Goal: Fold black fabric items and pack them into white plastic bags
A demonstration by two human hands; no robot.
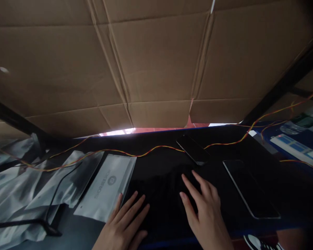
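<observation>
The left hand (121, 225) has its fingers apart, the index finger at the edge of one white pouch (106, 185), marked "BROS" beside one round logo (111, 180); other letters are unclear to me. The right hand (206, 206), fingers spread also, is over the black table (156, 170), near two dark phone-like slabs (191, 149) (250, 189).

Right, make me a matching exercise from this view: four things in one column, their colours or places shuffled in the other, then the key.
Things:
1. Printed pouch
2. Cardboard
3. Thin flat slab with a pale edge
4. Twisted wire

Colours and places:
A. Red and yellow
B. Dark-faced, lying to the right of the right hand
C. Whitish with dark lettering, next to the left hand
D. Brown and creased

Pairs: 1-C, 2-D, 3-B, 4-A
</observation>
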